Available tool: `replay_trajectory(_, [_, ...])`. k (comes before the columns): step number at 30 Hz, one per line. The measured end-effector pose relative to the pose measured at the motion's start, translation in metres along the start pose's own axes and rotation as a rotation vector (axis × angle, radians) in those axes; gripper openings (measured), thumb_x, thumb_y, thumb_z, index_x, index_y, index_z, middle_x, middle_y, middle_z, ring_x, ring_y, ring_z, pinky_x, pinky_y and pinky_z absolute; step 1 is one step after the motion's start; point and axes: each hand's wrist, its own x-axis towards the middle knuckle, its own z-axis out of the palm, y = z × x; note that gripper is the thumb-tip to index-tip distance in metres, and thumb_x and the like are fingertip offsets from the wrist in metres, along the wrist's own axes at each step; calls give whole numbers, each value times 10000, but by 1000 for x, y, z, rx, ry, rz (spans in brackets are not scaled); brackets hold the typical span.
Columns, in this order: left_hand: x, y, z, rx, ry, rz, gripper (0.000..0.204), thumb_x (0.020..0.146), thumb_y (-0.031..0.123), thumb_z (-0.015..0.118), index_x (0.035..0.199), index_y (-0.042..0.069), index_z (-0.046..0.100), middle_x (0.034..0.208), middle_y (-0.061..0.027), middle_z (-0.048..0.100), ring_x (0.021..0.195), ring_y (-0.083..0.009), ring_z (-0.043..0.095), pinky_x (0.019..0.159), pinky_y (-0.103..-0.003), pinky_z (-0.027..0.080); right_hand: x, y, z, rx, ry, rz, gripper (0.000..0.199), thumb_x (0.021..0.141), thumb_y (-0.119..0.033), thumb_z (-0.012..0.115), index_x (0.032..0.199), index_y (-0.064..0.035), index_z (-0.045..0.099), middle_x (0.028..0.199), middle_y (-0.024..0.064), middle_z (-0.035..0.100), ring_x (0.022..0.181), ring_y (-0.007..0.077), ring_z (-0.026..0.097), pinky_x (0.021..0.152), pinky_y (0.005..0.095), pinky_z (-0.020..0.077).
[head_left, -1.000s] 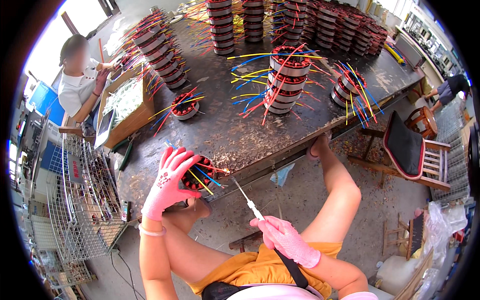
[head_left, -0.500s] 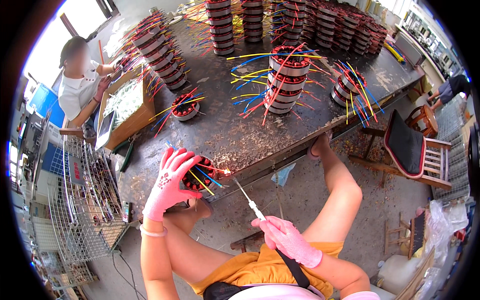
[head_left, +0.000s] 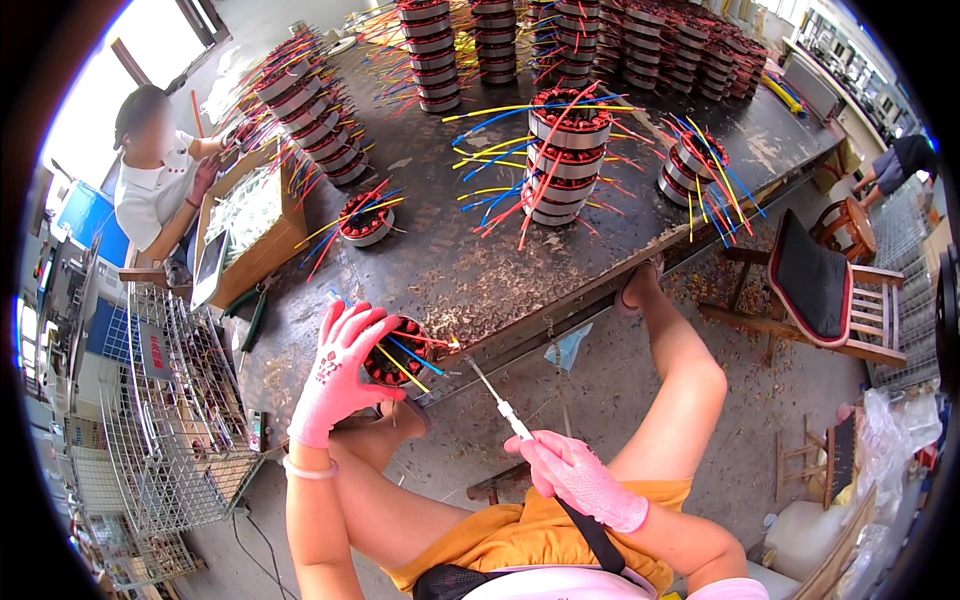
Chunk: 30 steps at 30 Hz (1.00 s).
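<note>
Hold the ring steady, flame to the red wire's tip only.
My left hand (head_left: pixel 345 378) curls its fingers round one wound ring (head_left: pixel 386 364) at the tabletop's (head_left: pixel 450 268) near edge; my right hand (head_left: pixel 580 482) has fingers wrapped round one white-handled tool (head_left: pixel 510 415). I'd shield the blue wire (head_left: pixel 412 353) and yellow wire (head_left: pixel 403 370) from the flame (head_left: pixel 454 343). Beyond: one lone ring (head_left: pixel 366 222), two short stacks (head_left: pixel 565 165); far stacks overlap, uncountable.
</note>
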Motion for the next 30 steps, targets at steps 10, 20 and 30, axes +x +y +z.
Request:
replay_trajectory(10, [1, 1, 1, -9, 7, -10, 910, 491, 298, 891, 1331, 136, 583, 1328, -121, 550, 1336, -348, 429, 1198, -543, 215, 3, 4, -1, 21, -9, 17, 321, 1049, -232, 473, 1188, 20, 614, 639, -45, 436, 560, 50, 401, 529, 216, 322])
replay_trajectory(20, [1, 0, 1, -6, 8, -11, 900, 499, 300, 888, 1331, 134, 585, 1328, -126, 553, 1332, -357, 433, 1196, -545, 217, 4, 3, -1, 17, -13, -1, 335, 1048, -240, 476, 1199, 29, 607, 640, -42, 451, 561, 50, 417, 531, 214, 330])
replay_trajectory(30, [0, 1, 1, -11, 17, -17, 900, 494, 296, 889, 1326, 136, 586, 1333, -126, 545, 1337, -359, 425, 1196, -541, 218, 5, 5, -1, 31, -23, 9, 334, 1054, -241, 473, 1207, 27, 599, 649, -52, 441, 574, 43, 420, 531, 209, 332])
